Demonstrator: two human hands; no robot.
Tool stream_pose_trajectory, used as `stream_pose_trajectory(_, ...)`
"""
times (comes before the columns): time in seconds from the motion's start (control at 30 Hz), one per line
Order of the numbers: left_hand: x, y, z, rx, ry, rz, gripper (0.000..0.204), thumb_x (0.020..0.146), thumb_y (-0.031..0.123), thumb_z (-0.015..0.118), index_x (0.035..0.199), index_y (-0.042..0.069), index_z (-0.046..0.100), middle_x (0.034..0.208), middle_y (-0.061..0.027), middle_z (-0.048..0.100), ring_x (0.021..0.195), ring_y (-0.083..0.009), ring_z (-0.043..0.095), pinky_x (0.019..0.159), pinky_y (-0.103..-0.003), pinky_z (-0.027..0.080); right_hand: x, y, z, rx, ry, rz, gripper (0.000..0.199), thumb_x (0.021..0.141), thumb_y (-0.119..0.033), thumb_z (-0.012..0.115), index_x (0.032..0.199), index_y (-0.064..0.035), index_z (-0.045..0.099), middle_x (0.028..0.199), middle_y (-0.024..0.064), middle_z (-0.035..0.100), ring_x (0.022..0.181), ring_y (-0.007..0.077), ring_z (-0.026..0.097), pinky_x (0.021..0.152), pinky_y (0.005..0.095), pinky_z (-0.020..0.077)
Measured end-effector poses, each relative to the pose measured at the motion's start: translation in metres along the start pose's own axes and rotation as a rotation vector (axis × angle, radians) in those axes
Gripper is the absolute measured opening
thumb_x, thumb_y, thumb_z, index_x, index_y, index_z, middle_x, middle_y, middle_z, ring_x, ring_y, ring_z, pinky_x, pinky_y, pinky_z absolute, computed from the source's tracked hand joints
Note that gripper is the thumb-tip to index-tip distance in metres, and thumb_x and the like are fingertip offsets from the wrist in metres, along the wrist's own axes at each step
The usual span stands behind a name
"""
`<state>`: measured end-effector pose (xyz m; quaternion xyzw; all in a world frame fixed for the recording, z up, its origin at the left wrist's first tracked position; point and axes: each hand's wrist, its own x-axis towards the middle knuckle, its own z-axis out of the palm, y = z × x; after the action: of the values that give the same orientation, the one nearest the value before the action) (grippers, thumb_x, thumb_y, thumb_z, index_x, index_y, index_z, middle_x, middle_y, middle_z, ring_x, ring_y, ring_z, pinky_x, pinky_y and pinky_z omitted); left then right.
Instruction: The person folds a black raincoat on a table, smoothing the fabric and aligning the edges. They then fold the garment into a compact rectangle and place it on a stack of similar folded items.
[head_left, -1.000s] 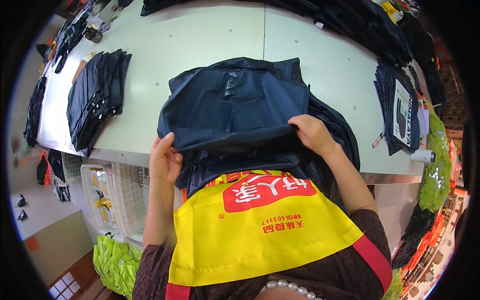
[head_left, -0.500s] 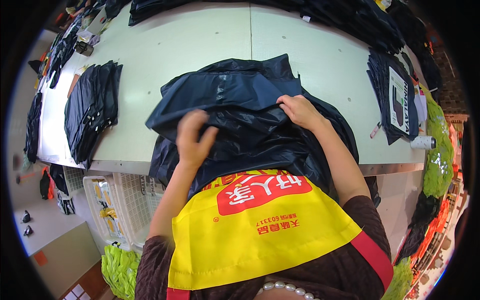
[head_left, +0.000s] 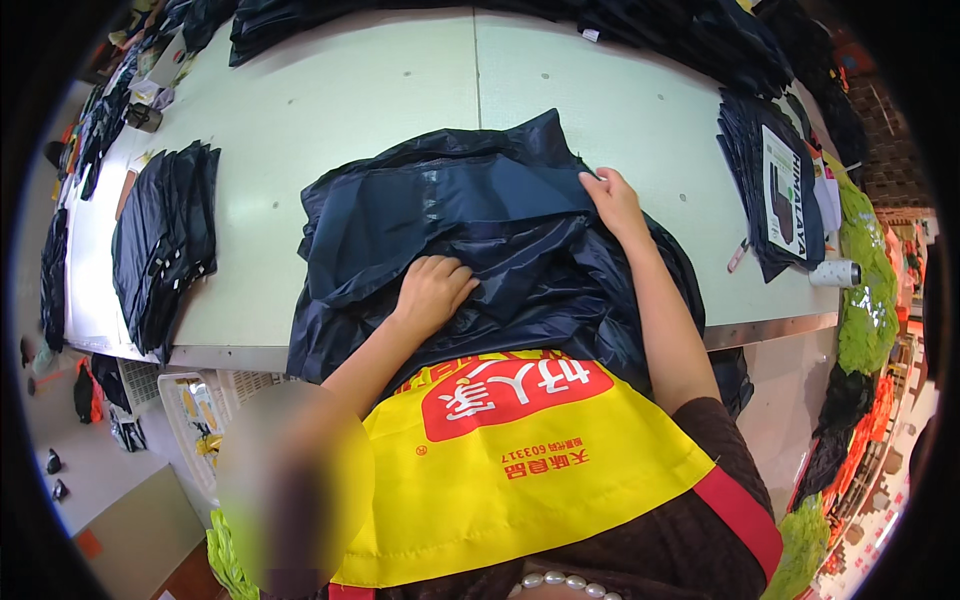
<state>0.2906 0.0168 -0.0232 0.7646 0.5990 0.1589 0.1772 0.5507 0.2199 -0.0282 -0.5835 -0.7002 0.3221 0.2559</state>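
Observation:
A large piece of shiny dark navy fabric (head_left: 490,195) lies rumpled over the table's near edge, its matte band spread toward the far side and a short pale strip on it. My left hand (head_left: 435,293) is closed, fingers bent together on the shiny folds just below that band. At the band's right end, my right hand (head_left: 614,203) pinches the fabric's edge between thumb and fingers. Part of the fabric drops over the near edge against my yellow apron (head_left: 520,500).
Stacked dark pieces (head_left: 170,240) lie on the pale table (head_left: 350,110) at the left; another stack (head_left: 750,180) with a white printed sheet is at the right. A thread spool (head_left: 835,273) stands by it. More dark fabric (head_left: 500,8) lines the far side. Bright green fabric (head_left: 866,270) hangs at the right.
My left hand has come down onto the fabric and its fingers have closed. My right hand has shifted right and farther away along the edge. The matte band now lies flatter.

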Motion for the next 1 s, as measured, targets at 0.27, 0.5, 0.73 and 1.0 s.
stream_pose_trajectory(0.27,0.042,0.004,0.018,0.223,0.074,0.107,0.091,0.066,0.070,0.058,0.137,0.017,0.040,0.142,-0.0162,0.035,0.133,-0.0360,0.027,0.100,-0.065,0.019,0.027,-0.011,0.009,1.025,-0.005,0.157,0.016,0.087,-0.014,0.063,0.097,-0.0021,0.062,0.086,0.0022,0.064,0.075,0.0085,0.058,0.070,0.0224,0.0476)
stream_pose_trajectory(0.5,0.054,0.023,0.031,0.246,0.049,-0.006,0.100,0.060,0.079,0.056,0.138,0.018,0.040,0.145,-0.0164,0.030,0.135,-0.0370,0.023,0.094,-0.073,0.016,0.047,-0.001,0.005,1.023,-0.032,0.159,0.014,0.089,-0.016,0.061,0.097,-0.0037,0.062,0.087,0.0019,0.065,0.079,0.0097,0.060,0.072,0.0246,0.0487)
stream_pose_trajectory(0.73,0.056,0.022,0.037,0.205,0.098,-0.054,0.102,0.059,0.078,0.058,0.138,0.017,0.040,0.145,-0.0163,0.030,0.136,-0.0363,0.022,0.094,-0.073,0.013,0.023,-0.037,0.002,1.321,-0.126,0.429,0.032,0.090,-0.027,0.058,0.108,-0.0009,0.059,0.102,0.0070,0.064,0.089,0.0188,0.060,0.085,0.0323,0.0457)
stream_pose_trajectory(1.0,0.056,0.017,0.041,0.106,0.079,-0.047,0.100,0.061,0.076,0.057,0.137,0.013,0.042,0.146,-0.0164,0.030,0.136,-0.0367,0.020,0.098,-0.071,0.009,-0.049,-0.111,0.051,0.046,0.099,-0.587,0.030,0.086,-0.007,0.058,0.116,0.0006,0.057,0.113,0.0188,0.061,0.106,0.0337,0.059,0.087,0.0348,0.0470)
